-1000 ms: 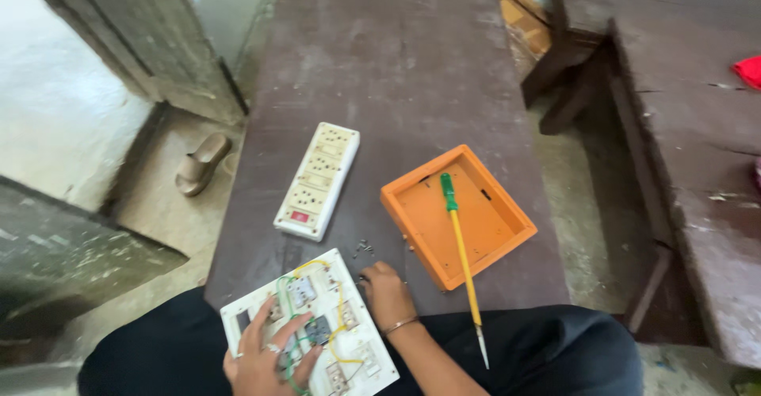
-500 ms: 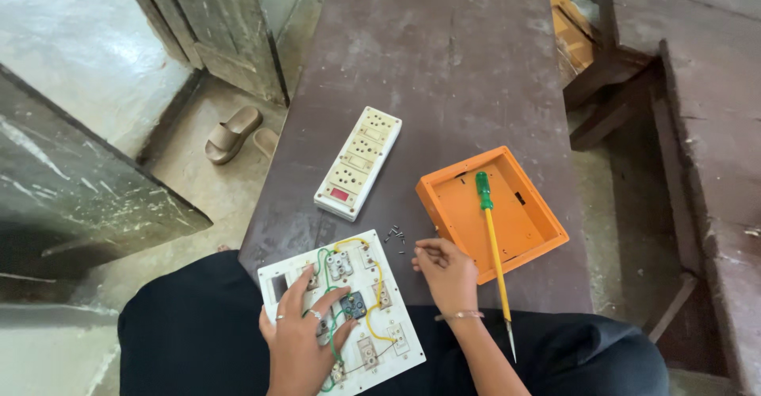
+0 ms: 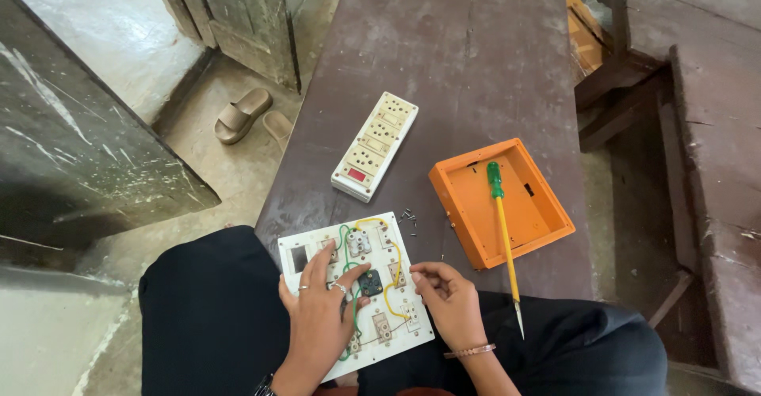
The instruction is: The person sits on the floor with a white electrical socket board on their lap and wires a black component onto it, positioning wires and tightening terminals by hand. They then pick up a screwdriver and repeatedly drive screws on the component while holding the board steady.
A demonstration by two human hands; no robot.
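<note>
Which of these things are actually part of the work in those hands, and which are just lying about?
In hand: white wired switchboard plate, left hand flat on it, right hand at its edge, small screws, screwdriver, orange box.

Lying about: cream power strip, sandals, wooden door.

hands: left, right | on white switch panel | orange box nearby

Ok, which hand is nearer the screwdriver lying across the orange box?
Right. The right hand sits just beside the screwdriver shaft's lower end; the left hand rests farther off on the white switch panel.
</note>
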